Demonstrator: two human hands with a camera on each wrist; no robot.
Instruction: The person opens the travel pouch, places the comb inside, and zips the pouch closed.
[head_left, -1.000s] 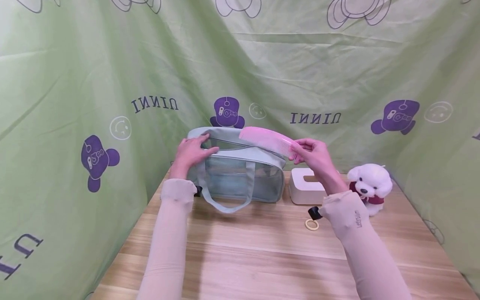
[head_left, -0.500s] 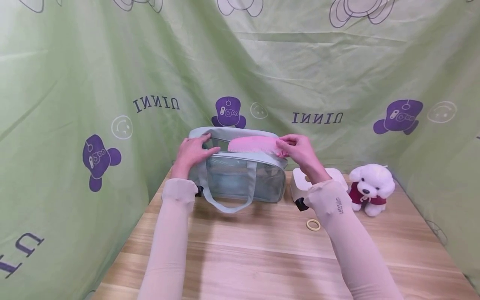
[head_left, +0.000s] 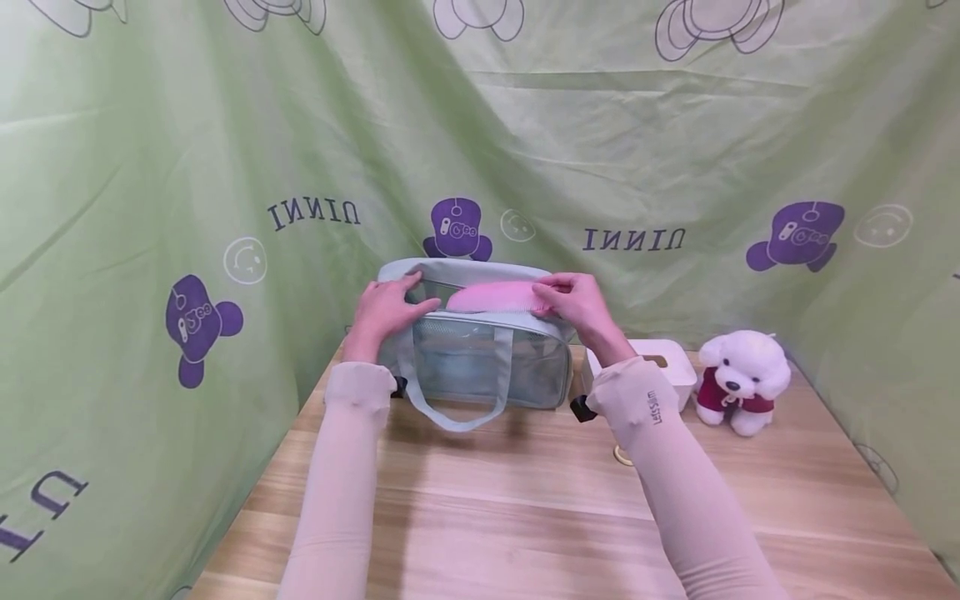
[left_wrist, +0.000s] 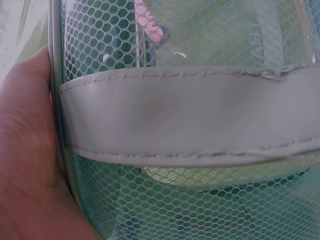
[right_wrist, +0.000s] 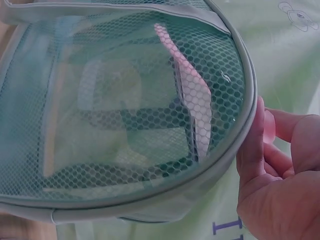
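A pale grey-blue toiletry bag (head_left: 487,367) with clear mesh sides stands unzipped on the table. My left hand (head_left: 386,312) rests on the left end of its opening, thumb at the front rim and index finger towards the back rim, spread apart. With my right hand (head_left: 577,304) I pinch one end of a pink comb (head_left: 491,296) at the bag's right end. The comb lies lengthwise in the opening, teeth down, its lower part hidden behind the front rim. Through the mesh in the right wrist view, part of the comb (right_wrist: 192,82) shows inside the bag.
Right of the bag stands a white tissue box (head_left: 667,358), partly behind my right forearm. A white plush dog (head_left: 742,375) in a red top sits beyond it. A small yellow ring (head_left: 622,456) lies on the wooden table (head_left: 480,517). Green printed cloth (head_left: 637,167) hangs behind.
My right hand has brought the comb left and down, from above the bag's right end into its opening. My left hand has stayed on the bag.
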